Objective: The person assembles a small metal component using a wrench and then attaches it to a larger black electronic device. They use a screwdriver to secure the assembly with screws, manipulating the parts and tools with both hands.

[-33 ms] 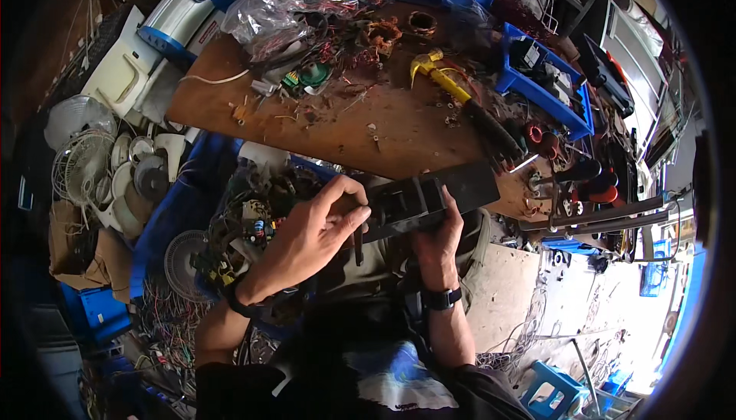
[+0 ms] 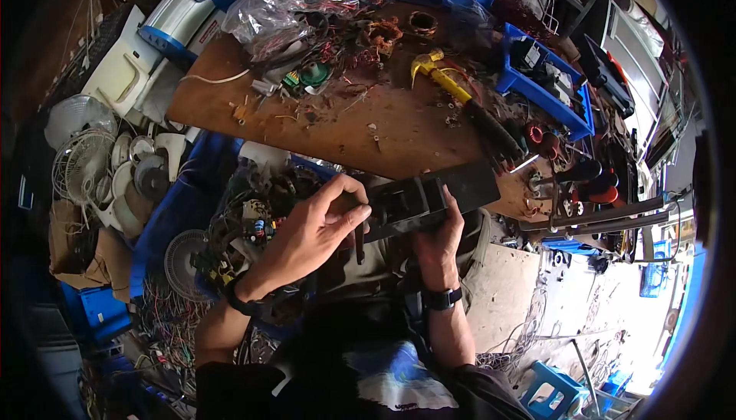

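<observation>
A flat, long black plastic case [image 2: 471, 184] with a raised middle part is held above my lap, tilted up toward the right. From beneath, my right hand [image 2: 441, 240] grips it, the thumb lying along the raised part. My left hand [image 2: 307, 240] is closed at the case's left end, fingers curled and thumb pressed in. A thin dark strip [image 2: 359, 245] hangs down below the left fingertips; whether it belongs to the case I cannot tell. The palm side of the left hand is hidden.
Ahead stands a wooden bench [image 2: 307, 125] with a yellow-headed hammer [image 2: 445, 82], plastic bags of wire [image 2: 280, 17] and a blue bin of parts [image 2: 544, 82]. Screwdrivers [image 2: 586, 174] lie to the right. Fan parts [image 2: 84, 159] and heaped circuit scrap [image 2: 253, 220] fill the left.
</observation>
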`<state>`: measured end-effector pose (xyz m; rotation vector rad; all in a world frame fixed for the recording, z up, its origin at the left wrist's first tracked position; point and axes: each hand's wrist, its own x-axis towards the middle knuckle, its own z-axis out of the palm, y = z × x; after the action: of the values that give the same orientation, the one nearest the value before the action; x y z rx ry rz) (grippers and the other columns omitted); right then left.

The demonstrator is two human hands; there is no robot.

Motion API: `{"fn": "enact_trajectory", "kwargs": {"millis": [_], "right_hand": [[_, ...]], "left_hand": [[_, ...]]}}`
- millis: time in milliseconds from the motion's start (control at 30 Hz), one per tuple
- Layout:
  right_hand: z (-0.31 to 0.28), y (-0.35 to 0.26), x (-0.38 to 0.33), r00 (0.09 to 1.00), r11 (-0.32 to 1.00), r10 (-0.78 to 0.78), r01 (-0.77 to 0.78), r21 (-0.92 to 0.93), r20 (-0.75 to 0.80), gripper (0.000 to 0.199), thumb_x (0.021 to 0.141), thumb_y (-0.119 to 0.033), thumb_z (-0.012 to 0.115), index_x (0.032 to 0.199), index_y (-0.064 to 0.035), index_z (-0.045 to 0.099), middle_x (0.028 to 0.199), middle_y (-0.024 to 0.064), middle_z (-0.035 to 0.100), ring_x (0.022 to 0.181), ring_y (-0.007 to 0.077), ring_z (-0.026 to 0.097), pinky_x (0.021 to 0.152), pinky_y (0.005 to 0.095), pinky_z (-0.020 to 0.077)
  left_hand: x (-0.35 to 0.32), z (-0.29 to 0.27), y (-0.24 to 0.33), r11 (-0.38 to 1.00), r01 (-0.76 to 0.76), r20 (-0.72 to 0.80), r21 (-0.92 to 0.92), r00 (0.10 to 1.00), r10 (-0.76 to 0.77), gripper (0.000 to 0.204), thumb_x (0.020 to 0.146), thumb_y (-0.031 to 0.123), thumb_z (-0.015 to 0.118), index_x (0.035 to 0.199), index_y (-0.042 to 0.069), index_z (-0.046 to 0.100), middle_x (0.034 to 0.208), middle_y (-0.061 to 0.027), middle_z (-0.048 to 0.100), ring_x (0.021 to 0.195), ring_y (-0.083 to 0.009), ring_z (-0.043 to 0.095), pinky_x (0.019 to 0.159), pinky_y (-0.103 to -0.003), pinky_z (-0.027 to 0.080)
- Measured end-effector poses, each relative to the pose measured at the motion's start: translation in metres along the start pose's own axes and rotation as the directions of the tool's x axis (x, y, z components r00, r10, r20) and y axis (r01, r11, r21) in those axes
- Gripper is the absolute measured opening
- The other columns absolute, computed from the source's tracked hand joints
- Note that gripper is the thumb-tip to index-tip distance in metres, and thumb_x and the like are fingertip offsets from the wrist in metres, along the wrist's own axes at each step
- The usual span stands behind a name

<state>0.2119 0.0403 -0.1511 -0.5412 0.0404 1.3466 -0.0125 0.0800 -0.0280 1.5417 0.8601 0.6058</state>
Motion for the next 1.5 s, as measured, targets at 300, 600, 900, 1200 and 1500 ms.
{"fn": "enact_trajectory", "kwargs": {"millis": [300, 600, 900, 1200, 1500], "right_hand": [[0.004, -0.006, -0.003, 0.999, 0.999, 0.022, -0.024, 0.028, 0.047, 0.04, 0.105, -0.027, 0.051, 0.133, 0.0007, 0.061, 0.128, 0.0127, 0.069, 0.119, 0.0271, 0.066, 0.108, 0.043, 0.0495], [0.003, -0.007, -0.004, 1.0, 0.998, 0.003, -0.005, 0.056, 0.031, 0.04, 0.102, -0.025, 0.056, 0.133, 0.0007, 0.061, 0.129, 0.0119, 0.069, 0.118, 0.0261, 0.065, 0.108, 0.0424, 0.0488], [0.004, -0.011, -0.003, 0.999, 0.997, 0.014, -0.018, 0.081, 0.048, 0.038, 0.102, -0.022, 0.059, 0.133, 0.001, 0.06, 0.129, 0.0112, 0.068, 0.116, 0.0245, 0.065, 0.107, 0.0415, 0.049], [0.005, -0.011, -0.005, 1.0, 0.997, 0.015, -0.016, 0.077, 0.011, 0.029, 0.101, -0.021, 0.063, 0.123, -0.0037, 0.065, 0.122, 0.0075, 0.071, 0.111, 0.0228, 0.067, 0.103, 0.0392, 0.0509], [0.014, -0.008, -0.001, 0.999, 0.997, -0.037, 0.036, 0.068, 0.016, 0.028, 0.101, -0.022, 0.062, 0.123, -0.0045, 0.066, 0.123, 0.0071, 0.072, 0.111, 0.022, 0.068, 0.104, 0.0385, 0.0511]], "left_hand": [[-0.009, 0.007, -0.007, 0.99, -0.141, 0.024, 0.01, 0.99, 0.141, 0.026, 0.106, 0.013, 0.058, 0.127, -0.001, 0.051, 0.105, -0.0123, 0.068, 0.094, -0.0208, 0.074, 0.083, -0.033, 0.06], [0.008, 0.024, -0.01, 0.968, -0.152, -0.284, -0.201, 0.955, 0.091, 0.041, 0.105, 0.011, 0.059, 0.138, 0.003, 0.035, 0.091, -0.0094, 0.064, 0.081, -0.0125, 0.065, 0.077, -0.034, 0.064], [-0.008, 0.03, -0.005, 0.955, -0.108, -0.231, 0.275, 0.957, 0.175, 0.031, 0.094, 0.004, 0.074, 0.122, 0.002, 0.059, 0.082, -0.0006, 0.06, 0.073, -0.0076, 0.059, 0.079, -0.029, 0.062], [-0.003, 0.024, 0.011, 0.714, -0.136, -0.176, 0.687, 0.922, 0.344, 0.028, 0.097, 0.018, 0.073, 0.115, -0.001, 0.064, 0.092, -0.0095, 0.059, 0.07, -0.0172, 0.061, 0.063, -0.032, 0.051], [-0.001, -0.008, 0.012, 0.818, -0.072, -0.25, 0.571, 0.934, 0.257, 0.03, 0.103, 0.021, 0.065, 0.119, -0.004, 0.061, 0.1, -0.0113, 0.059, 0.078, -0.0165, 0.06, 0.067, -0.03, 0.053]]}}
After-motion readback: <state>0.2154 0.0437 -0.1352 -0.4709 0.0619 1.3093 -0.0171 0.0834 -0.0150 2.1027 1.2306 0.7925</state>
